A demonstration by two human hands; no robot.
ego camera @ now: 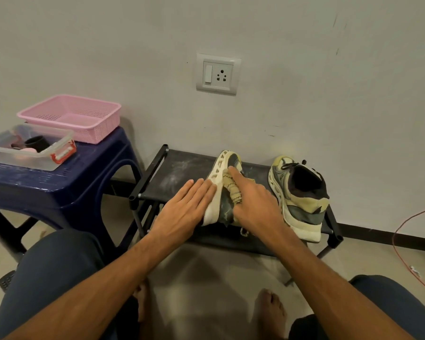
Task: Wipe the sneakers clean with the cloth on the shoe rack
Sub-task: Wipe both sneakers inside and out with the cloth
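On the left half of the shoe rack (177, 173) the left hand (182, 207) lies flat, fingers (201, 187) straight and together, pressing on the pale sole of a sneaker (216, 173) tipped onto its side near the front edge. Against its grey upper sits the cloth (233, 190), bunched under the right hand (255, 204). The forefinger lies straight over it, but the thumb is hidden, so I cannot tell whether the cloth is pinched or only pressed. The second sneaker (302, 207) stands upright at the right end, toe toward the wall.

The shoe looks light and stiff-soled with a soft upper, best steadied by the sole. The cloth looks limp and likely to slip unless wadded. The tipped sneaker's far side and opening are out of sight.
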